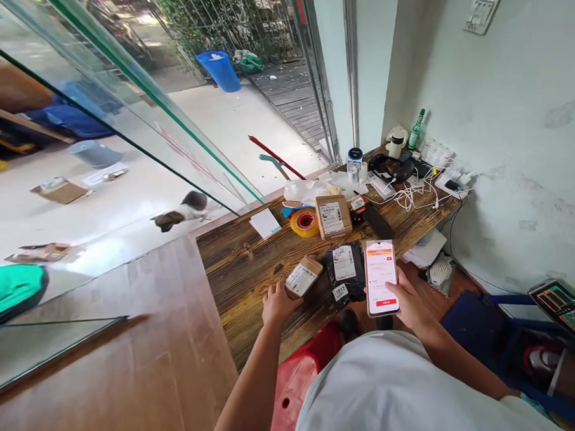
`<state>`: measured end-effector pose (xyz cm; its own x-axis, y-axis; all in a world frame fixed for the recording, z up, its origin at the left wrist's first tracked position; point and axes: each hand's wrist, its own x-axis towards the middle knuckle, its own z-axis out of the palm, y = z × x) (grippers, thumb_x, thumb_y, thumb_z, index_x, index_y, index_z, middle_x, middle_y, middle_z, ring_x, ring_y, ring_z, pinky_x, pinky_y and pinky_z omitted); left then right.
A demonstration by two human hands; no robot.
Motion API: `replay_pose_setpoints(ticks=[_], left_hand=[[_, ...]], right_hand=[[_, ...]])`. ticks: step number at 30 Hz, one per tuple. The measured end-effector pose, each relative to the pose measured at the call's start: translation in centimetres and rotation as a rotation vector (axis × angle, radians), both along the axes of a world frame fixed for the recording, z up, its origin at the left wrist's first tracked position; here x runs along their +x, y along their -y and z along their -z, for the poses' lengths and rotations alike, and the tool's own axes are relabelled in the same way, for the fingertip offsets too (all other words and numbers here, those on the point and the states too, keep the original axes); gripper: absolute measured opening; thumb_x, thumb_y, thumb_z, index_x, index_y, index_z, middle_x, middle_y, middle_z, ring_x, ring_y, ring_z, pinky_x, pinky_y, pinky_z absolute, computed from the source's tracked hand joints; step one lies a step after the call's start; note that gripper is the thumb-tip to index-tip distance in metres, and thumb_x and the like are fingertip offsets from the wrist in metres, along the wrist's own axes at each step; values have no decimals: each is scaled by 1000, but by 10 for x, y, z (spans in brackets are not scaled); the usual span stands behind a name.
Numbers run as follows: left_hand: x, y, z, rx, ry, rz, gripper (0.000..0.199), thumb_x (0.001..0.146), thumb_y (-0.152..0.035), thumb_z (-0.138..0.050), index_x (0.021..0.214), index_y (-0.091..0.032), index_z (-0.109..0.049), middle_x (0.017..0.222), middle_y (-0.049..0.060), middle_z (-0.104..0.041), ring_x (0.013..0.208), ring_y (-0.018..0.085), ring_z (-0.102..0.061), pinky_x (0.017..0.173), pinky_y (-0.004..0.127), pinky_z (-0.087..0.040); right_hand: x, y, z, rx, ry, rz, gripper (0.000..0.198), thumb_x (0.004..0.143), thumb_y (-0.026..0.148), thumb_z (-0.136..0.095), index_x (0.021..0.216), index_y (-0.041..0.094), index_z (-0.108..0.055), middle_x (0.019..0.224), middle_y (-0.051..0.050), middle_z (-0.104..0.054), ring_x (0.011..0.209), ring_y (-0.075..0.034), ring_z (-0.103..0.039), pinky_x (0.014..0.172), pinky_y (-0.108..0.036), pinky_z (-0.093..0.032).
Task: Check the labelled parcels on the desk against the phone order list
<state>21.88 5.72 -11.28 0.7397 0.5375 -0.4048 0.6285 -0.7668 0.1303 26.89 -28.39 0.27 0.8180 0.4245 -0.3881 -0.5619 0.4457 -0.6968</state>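
My right hand (408, 302) holds a smartphone (380, 277) upright over the near edge of the dark wooden table (242, 262), its lit screen showing a white page with red bars. My left hand (278, 303) rests on the table with its fingers on a small brown cardboard parcel (303, 276) that bears a white label. Between the two hands lies a black plastic mailer bag (344, 271) with a white label and a tag reading 1017.
Further back sit a larger labelled box (332, 216), a tape roll (305, 222), a white pad (265, 223), white cables (417, 194), a green bottle (416, 130) and jars. A red stool (304, 373) stands under me. A glass partition (134, 101) rises at left.
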Motion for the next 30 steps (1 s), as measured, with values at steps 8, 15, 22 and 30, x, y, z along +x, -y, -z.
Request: replay_pose_setpoints(ticks=[8, 15, 22, 30], left_hand=[[-5, 0, 9, 14, 15, -3, 84, 74, -42, -69, 147, -11, -44, 140, 23, -60, 128, 40, -58, 113, 48, -42], [-5, 0, 12, 23, 15, -5, 85, 72, -44, -68, 145, -9, -44, 137, 24, -60, 127, 41, -58, 112, 47, -41], [-4, -2, 13, 27, 16, -2, 83, 71, -45, -67, 143, -11, -46, 137, 25, -60, 125, 43, -58, 108, 51, -43], [-5, -3, 12, 18, 22, 11, 84, 71, -45, -66, 145, -11, -45, 135, 25, -61, 124, 42, -59, 111, 51, -41]], right_hand=[[-1, 7, 14, -66, -10, 69, 60, 74, 45, -85, 127, 30, -59, 116, -5, -80, 99, -32, -79, 87, -50, -65], [-1, 11, 15, 18, 37, -25, 69, 64, 20, -77, 129, 30, -57, 122, -4, -78, 105, -31, -77, 90, -48, -64], [0, 13, 17, 70, 218, -168, 82, 70, 24, -87, 142, 34, -48, 129, -4, -75, 117, -28, -73, 96, -46, -62], [2, 9, 22, 78, 269, -181, 87, 70, 37, -94, 143, 35, -48, 132, -5, -72, 118, -27, -71, 96, -44, -61]])
